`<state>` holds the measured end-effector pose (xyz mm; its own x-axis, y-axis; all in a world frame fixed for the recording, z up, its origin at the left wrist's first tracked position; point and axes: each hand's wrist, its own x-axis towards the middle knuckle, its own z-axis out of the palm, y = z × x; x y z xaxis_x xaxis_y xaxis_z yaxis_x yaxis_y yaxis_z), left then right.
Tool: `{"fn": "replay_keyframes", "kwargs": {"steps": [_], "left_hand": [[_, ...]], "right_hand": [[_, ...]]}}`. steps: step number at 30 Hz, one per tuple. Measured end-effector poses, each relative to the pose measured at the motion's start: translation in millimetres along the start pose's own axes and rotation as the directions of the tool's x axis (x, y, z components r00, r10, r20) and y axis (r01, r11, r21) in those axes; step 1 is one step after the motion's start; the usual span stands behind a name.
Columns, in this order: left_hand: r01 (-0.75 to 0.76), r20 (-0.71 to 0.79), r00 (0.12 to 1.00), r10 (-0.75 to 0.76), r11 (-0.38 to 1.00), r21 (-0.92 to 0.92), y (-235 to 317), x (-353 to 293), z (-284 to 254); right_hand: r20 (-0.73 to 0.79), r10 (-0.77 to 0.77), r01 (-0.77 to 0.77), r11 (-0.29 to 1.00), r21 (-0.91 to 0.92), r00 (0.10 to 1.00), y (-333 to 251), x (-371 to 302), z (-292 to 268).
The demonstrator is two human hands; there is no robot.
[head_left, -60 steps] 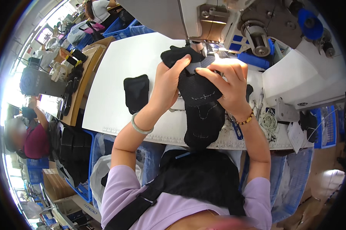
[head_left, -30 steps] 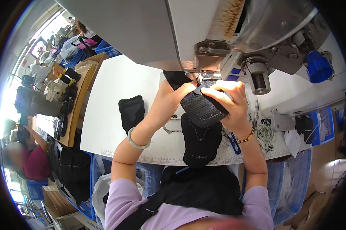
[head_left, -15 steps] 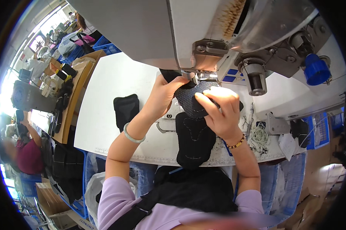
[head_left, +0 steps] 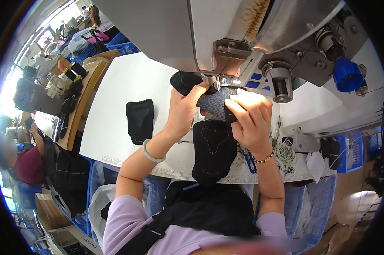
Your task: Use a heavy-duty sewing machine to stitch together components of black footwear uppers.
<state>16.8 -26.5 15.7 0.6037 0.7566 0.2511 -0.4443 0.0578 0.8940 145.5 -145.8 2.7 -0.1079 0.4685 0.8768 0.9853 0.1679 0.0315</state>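
Observation:
Under the head of a sewing machine [head_left: 217, 85] lies a dark grey textured fabric piece [head_left: 213, 103] with black padded parts at its ends. My left hand [head_left: 186, 106] pinches its left side close to the presser foot, thumb on top. My right hand [head_left: 250, 117] grips its right edge with bent fingers. Nearer to me, a black padded panel [head_left: 214, 153] with light stitch lines lies on the white table [head_left: 111, 102], its front end over the edge. Another black panel [head_left: 140, 121] rests farther left, apart from both hands.
Right of my right hand are a tangle of pale thread [head_left: 286, 153] and blue thread snips [head_left: 249, 161]. Blue baskets [head_left: 315, 204] stand below the table. To the left, a person in a dark red top [head_left: 29, 163] sits near a wooden-edged bench [head_left: 83, 106].
The grey piece has turned under the machine, and more of its black left end shows. My right hand has shifted its grip toward the right edge. The view has moved slightly.

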Motion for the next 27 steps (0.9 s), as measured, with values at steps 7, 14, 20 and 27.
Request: {"fn": "replay_keyframes", "kwargs": {"steps": [7, 14, 20, 27], "left_hand": [[-0.028, -0.106, 0.994, 0.041, 0.992, 0.122, -3.1, -11.8, 8.9], [-0.049, -0.152, 0.986, 0.071, 0.989, 0.140, -5.7, -13.7, 12.5], [-0.179, -0.242, 0.939, 0.244, 0.948, 0.264, -16.6, -19.2, 22.6], [-0.247, -0.025, 0.966, 0.259, 0.943, 0.224, -23.7, -25.0, -4.7]], "right_hand": [[-0.055, 0.028, -0.027, 1.000, 0.015, 0.998, 14.5, -6.9, 3.7], [-0.057, 0.106, -0.104, 0.994, 0.032, 0.993, 9.7, -6.8, 3.6], [-0.149, 0.289, -0.283, 0.957, 0.061, 0.945, 9.6, -13.8, 14.5], [-0.139, 0.392, -0.369, 0.915, 0.163, 0.910, 15.5, -13.4, 19.5]]}}
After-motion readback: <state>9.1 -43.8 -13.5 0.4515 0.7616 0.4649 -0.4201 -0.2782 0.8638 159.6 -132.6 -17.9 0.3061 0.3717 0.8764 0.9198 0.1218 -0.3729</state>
